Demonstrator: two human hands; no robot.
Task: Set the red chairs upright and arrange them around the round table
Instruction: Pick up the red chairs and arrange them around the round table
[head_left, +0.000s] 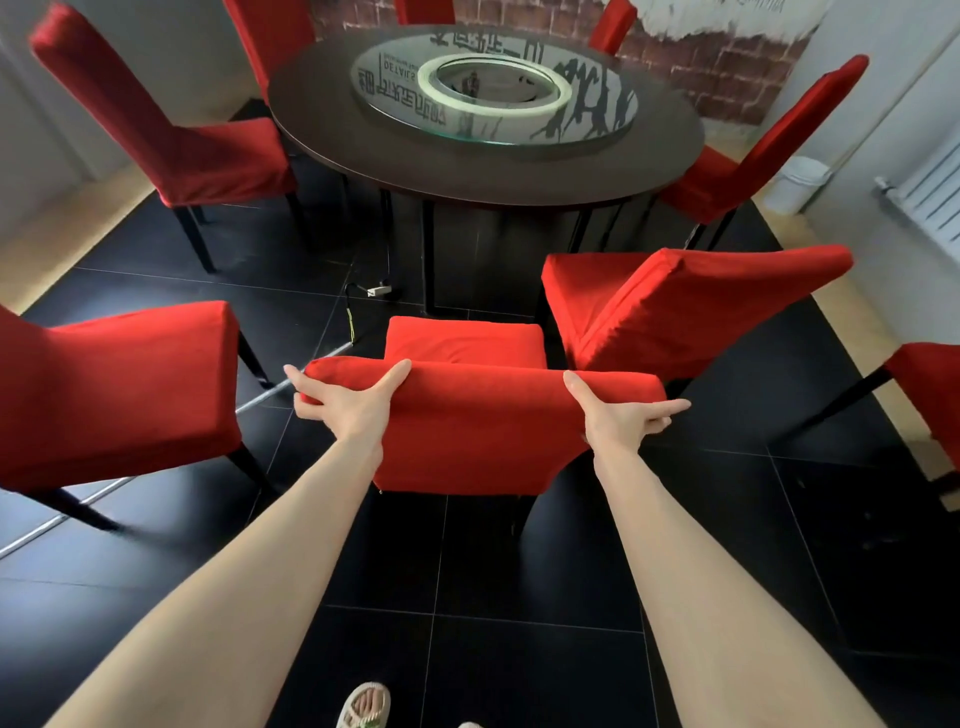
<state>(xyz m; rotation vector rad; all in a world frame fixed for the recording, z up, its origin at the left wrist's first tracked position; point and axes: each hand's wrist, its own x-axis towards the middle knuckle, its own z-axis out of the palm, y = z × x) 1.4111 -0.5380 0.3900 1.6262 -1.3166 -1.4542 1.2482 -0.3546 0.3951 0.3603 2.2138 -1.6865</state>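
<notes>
A red-covered chair (467, 415) stands upright right in front of me, its seat pointing at the dark round table (363, 156). My left hand (348, 400) grips the left end of its backrest top, thumb over the front. My right hand (618, 415) grips the right end the same way. Just to the right, another red chair (691, 306) lies tipped over on the floor. A further red chair (119, 389) sits at the left, close to me. Upright red chairs stand by the table at the left (171, 135) and the right (753, 161).
The table carries a glass turntable (493, 88). A cable and plug (376, 291) lie on the black tiles by the table base. A metal rod (156, 467) runs across the floor at the left. A white bin (795, 182) and a radiator (930, 192) stand at the right wall.
</notes>
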